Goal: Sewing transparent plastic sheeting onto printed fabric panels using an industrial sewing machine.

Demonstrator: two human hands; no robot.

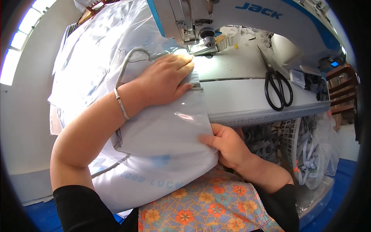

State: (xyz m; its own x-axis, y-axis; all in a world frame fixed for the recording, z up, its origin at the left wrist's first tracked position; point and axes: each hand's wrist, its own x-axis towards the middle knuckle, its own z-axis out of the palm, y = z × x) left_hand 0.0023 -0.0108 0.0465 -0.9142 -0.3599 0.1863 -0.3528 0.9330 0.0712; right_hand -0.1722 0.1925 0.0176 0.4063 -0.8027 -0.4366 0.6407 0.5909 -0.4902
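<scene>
Both hands are on the white fabric bundle (154, 135) at the sewing machine (239, 23). Her left hand (166, 79) lies flat, fingers together, pressing the cloth down on the machine bed (235, 69) just left of the presser foot (206, 42); a thin metal bangle (121, 103) sits at that wrist. Her right hand (228, 145) is lower, below the front edge of the bed, thumb over a fold and fingers curled under it, pinching the cloth's near edge.

The bundle is bulky, pale with faint blue print and a grey piped line. It is piled over her left forearm and spills down onto her lap, which is covered by an orange flowered cloth (205, 205). Only its far edge reaches the foot, so I judge this to be the feeding step of a seam: one hand steers at the needle while the other holds the slack up.

The next move seems to call for keeping that edge straight into the foot and lifting the weight of the bundle so it doesn't drag.

Further right, black scissors (278, 87) lie on the bed, well apart from both hands. Beneath the table hangs a white slatted basket (293, 139) with grey strips (262, 141) of tape or elastic.
</scene>
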